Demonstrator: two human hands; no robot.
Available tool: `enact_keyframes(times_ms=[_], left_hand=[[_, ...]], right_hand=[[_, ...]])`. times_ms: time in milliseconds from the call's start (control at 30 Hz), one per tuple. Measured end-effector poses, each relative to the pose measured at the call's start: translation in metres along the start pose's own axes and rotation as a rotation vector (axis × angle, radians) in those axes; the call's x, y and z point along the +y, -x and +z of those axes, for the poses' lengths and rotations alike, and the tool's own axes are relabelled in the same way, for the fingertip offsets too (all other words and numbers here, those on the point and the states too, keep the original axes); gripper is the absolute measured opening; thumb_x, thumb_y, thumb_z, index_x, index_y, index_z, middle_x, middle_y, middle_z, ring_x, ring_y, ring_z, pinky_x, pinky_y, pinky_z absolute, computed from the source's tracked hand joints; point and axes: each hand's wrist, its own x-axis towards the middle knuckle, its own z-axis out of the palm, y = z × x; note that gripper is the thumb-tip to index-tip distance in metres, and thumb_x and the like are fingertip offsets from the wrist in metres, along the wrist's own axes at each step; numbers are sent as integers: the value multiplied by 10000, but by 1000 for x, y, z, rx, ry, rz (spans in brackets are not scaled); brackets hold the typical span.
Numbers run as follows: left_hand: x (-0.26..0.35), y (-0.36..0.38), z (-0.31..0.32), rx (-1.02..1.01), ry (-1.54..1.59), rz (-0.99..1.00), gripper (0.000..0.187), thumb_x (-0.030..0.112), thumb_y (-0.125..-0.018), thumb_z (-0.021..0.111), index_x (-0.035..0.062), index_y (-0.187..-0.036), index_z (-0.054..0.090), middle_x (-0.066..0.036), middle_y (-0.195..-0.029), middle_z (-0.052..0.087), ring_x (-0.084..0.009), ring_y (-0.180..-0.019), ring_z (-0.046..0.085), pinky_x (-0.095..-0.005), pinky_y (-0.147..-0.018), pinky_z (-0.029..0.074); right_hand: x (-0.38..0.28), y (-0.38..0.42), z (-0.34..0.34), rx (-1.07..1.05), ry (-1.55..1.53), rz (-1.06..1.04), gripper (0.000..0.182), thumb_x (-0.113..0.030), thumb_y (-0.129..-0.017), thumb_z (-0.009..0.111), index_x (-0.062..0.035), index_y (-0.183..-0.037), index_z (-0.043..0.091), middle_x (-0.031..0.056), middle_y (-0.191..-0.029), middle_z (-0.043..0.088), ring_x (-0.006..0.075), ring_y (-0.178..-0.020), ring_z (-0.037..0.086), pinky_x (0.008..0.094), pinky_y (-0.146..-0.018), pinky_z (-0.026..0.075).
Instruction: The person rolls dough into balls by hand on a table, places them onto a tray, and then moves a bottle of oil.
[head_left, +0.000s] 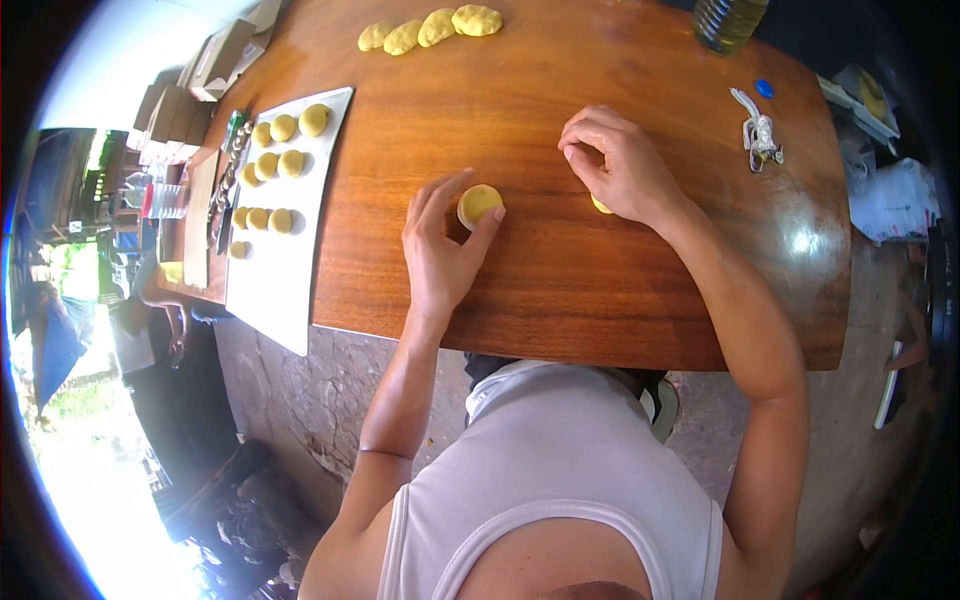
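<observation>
A small round mould (481, 206) with yellow dough inside stands on the wooden table. My left hand (440, 240) curves around it, thumb on the near right side and fingers along its left. To the right, just above the tabletop, is my right hand (625, 165), its fingers curled and the thumb tip close to the index finger. Whether anything sits between those fingertips is hidden. Partly covered by the heel of that hand, a piece of yellow dough (601, 204) shows on the table.
On the left, a white tray (285, 290) bears several round dough pieces. Several yellow dough lumps (437, 28) lie at the far edge of the table (520, 320). A bottle of yellow liquid (728, 25), white cord (758, 130) and blue cap (764, 89) are at right.
</observation>
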Motion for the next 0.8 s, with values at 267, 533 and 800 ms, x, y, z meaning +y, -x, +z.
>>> enact_keyframes(times_ms=[267,533,800], left_hand=[[-6,-4,-7,-122,18,-81,442,162,-831,889,54,-1235,748,-117,-1209,718,-256,-1103,690,-364,-903,553],[-6,-8,-7,-141,-9,11,428,165,-792,903,51,-1163,722,-138,-1263,659,-328,-1133,666,-421,-965,549],[-8,-6,-3,-106,35,-35,369,176,-794,905,57,-1074,697,-172,-1332,626,-364,-1152,664,-445,-949,558]], right_hand=[[-3,-1,-4,-21,14,14,21,-10,-912,684,10,-913,687,119,-935,691,294,-908,651,390,-809,535],[-5,0,-4,-35,52,15,25,-12,-911,686,8,-919,698,118,-940,696,294,-919,658,397,-825,540],[-3,-1,-3,-23,41,0,21,-8,-906,688,10,-913,697,125,-932,690,301,-910,648,398,-817,537]])
